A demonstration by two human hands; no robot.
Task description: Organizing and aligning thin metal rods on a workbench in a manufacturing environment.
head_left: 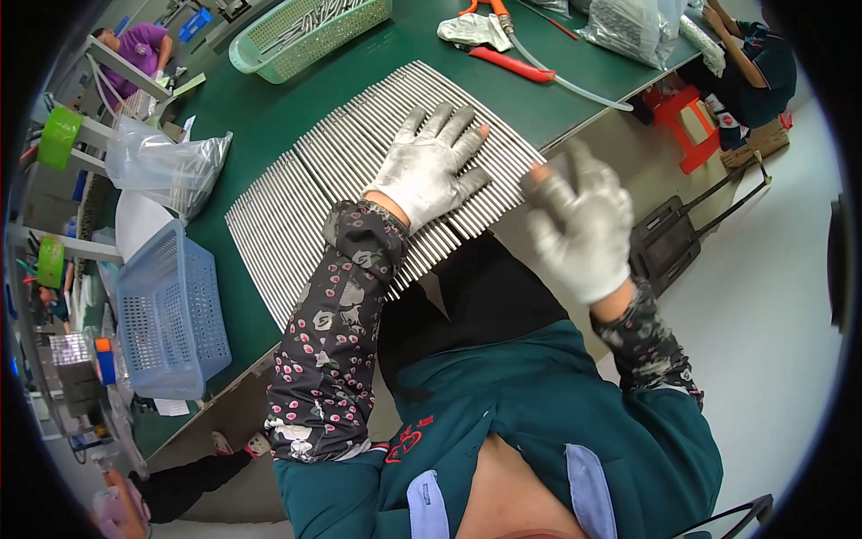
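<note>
Far left of the fingers: light-blue perforated plastic basket (166, 314) and clear plastic bag of thin metal pieces (171, 166), well apart from both hands. Up-left of the fingertips: pale-green perforated plastic tray (310, 31) on the dark-green table top (260, 117).

Wide flat row of thin silvery metal rods (296, 207), laid side by side, spread from left of the fingers to under them. Left hand in grey-white work glove (431, 166) pressed flat on the rods, fingers apart, clamped on nothing. Right hand in same kind of glove (579, 220) at the row's right end by the table edge, fingers half curled and blurred; cannot tell whether anything pinched.

Risks, judged: rods at the right end likely to roll off the edge if nudged outward; uneven palm pressure could make rods ride over each other and break the row. Beyond the fingertips: red-handled cutters (512, 65) and clear hose (575, 85), apart.
</note>
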